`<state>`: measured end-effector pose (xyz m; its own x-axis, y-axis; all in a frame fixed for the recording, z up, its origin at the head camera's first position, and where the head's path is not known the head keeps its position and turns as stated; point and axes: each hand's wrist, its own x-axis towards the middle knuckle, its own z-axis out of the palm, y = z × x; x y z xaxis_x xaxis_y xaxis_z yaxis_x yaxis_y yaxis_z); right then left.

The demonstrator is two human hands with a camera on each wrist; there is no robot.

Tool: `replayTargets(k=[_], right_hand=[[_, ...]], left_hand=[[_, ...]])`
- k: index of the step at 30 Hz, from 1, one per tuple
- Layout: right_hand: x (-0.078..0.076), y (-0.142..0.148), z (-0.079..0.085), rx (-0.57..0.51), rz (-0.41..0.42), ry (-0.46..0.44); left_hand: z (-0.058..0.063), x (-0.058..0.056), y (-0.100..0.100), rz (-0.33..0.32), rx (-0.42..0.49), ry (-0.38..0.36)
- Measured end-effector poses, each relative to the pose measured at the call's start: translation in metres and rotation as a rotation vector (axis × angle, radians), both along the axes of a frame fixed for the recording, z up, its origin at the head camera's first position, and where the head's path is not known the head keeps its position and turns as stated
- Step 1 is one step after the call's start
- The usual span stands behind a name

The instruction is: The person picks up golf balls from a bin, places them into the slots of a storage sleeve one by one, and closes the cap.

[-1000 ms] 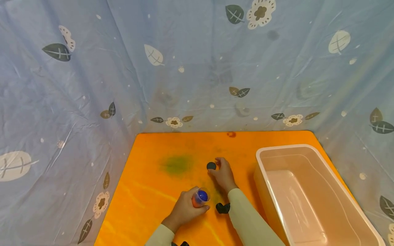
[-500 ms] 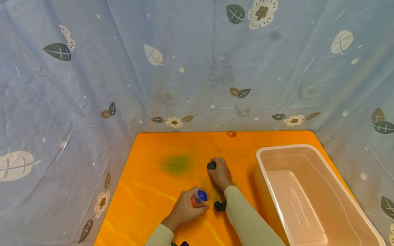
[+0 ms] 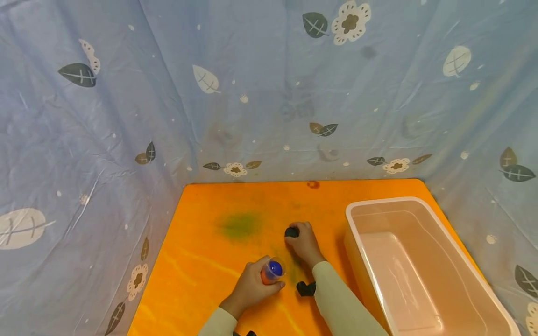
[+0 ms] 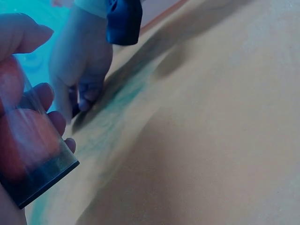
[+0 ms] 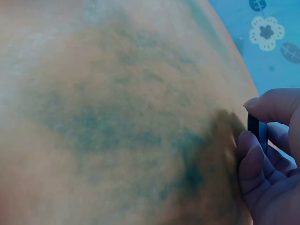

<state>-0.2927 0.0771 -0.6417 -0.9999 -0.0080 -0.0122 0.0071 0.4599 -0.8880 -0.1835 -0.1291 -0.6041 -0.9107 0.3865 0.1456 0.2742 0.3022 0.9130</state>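
Observation:
My left hand grips a clear plastic cylinder with its open mouth upward. A blue ball sits at the top of it, with orange below. In the left wrist view, orange balls show through the wall above the cylinder's dark base. Just beyond, over the table, my right hand pinches a small black disc by its edge. The right wrist view has that disc on edge between thumb and fingers. Part of it is hidden behind the fingers.
An orange table with a green stain lies under both hands. To the right stands a large pale pink plastic bin, near the right forearm. Blue floral curtains enclose the table at the back and sides.
My right thumb and fingers, at first spread beside the disc, have taken hold of it. The disc has tilted and moved slightly nearer. My left hand keeps its grip on the cylinder.

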Motion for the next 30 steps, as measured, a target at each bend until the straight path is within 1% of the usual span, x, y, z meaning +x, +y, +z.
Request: replayTargets(k=[6,10,16,20,24,26,30], right_hand=[[0.02,0.008,0.006,-0.044,-0.025,0.009],[0.036,0.013,0.016,-0.062,-0.033,0.022],[0.06,0.021,0.037,-0.106,-0.047,0.061],[0.076,0.026,0.057,-0.17,-0.054,0.128],[0.093,0.029,0.077,-0.259,-0.03,0.188],[0.102,0.03,0.085,-0.306,0.002,0.201],[0.118,0.034,0.097,-0.36,0.076,0.226]], left_hand=[[0.0,0.001,0.001,0.001,0.004,-0.013],[0.001,0.0,0.002,-0.012,-0.016,-0.026],[0.001,0.001,0.005,-0.023,-0.033,-0.019],[0.0,0.001,0.009,-0.025,-0.043,0.001],[-0.001,0.0,0.012,-0.027,-0.043,0.012],[-0.001,0.0,0.013,-0.025,-0.042,0.017],[0.0,0.001,0.016,-0.033,-0.035,0.023]])
